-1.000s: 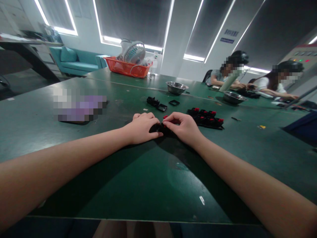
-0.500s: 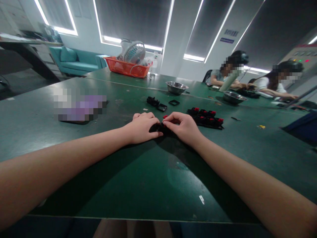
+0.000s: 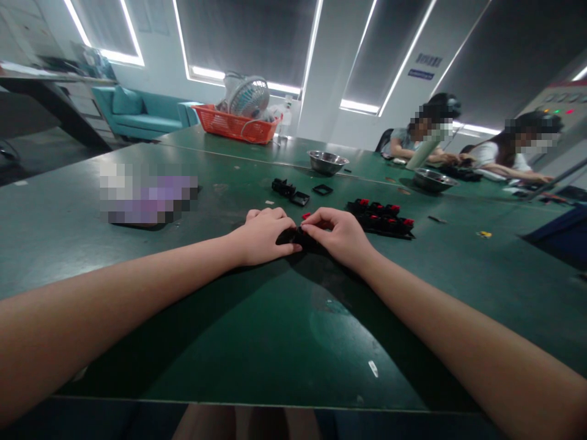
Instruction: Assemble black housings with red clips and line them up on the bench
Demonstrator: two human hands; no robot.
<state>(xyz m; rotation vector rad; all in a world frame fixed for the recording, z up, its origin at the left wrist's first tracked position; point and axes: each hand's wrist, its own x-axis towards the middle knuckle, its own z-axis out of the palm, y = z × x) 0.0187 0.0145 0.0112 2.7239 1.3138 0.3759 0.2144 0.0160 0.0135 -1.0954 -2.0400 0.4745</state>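
A small black part with red tabs [image 3: 300,236] is lying low on the green worktop [image 3: 275,330], its long axis running roughly left to right between the two hands; which end is the front is too hidden to tell. The left hand [image 3: 261,235] is resting on the worktop at the part's left end, fingers [image 3: 275,215] curled almost closed over it, thumb lying along its near edge. The right hand [image 3: 342,235] is covering the right end, its fingertips [image 3: 308,225] pinched tightly together on a red tab at the part's top. Both hands are touching the part, and each other nearly, just above it.

Just beyond the right hand a row of similar black and red parts [image 3: 380,218] is sitting on the worktop. Farther back are lying a few loose black frames [image 3: 298,192], a steel bowl [image 3: 327,162] and an orange basket [image 3: 235,125] holding a fan [image 3: 248,96]. Two other people [image 3: 458,150] are sitting at the far right end
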